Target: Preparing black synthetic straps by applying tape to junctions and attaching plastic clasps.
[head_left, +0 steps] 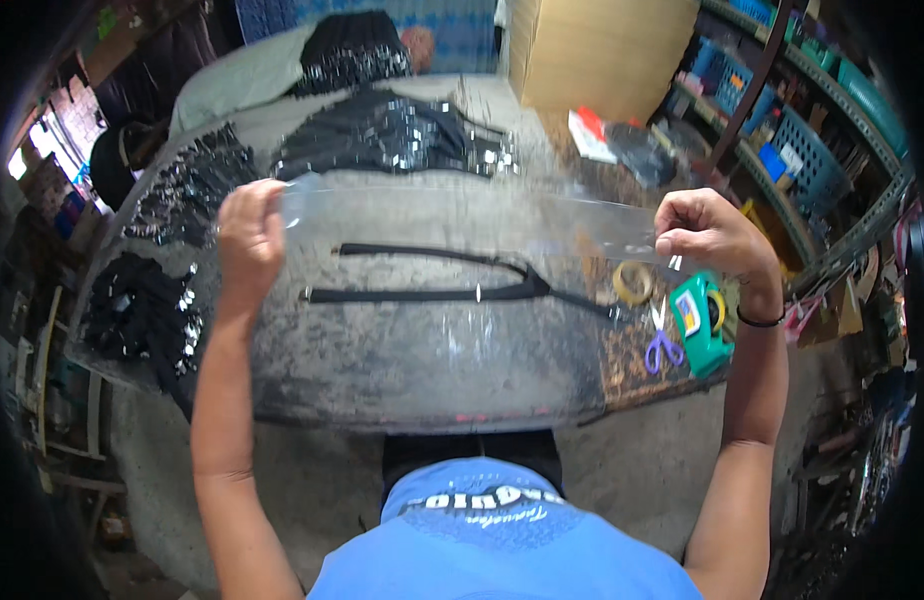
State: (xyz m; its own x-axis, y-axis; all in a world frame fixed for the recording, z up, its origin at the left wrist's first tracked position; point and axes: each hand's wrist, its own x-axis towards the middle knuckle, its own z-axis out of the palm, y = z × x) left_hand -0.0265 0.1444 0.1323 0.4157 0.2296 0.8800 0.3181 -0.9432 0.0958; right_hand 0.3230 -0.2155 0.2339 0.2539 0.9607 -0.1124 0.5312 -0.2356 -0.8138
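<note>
Head view: left hand (250,238) and right hand (714,234) clamped on clear plastic (582,222), with suspenders (527,287), scissors (663,350), dispenser (704,335) nearby

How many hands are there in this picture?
2: the left hand grips the left end of a clear plastic strip; the right hand grips its right end.

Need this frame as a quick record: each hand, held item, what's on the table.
left hand: fingers closed on one end of clear plastic piece
right hand: fingers closed on its other end
held item: stretched between both hands, above table
table centre: black Y-shaped strap
table right: tape roll, purple-handled scissors, green tape dispenser
</note>
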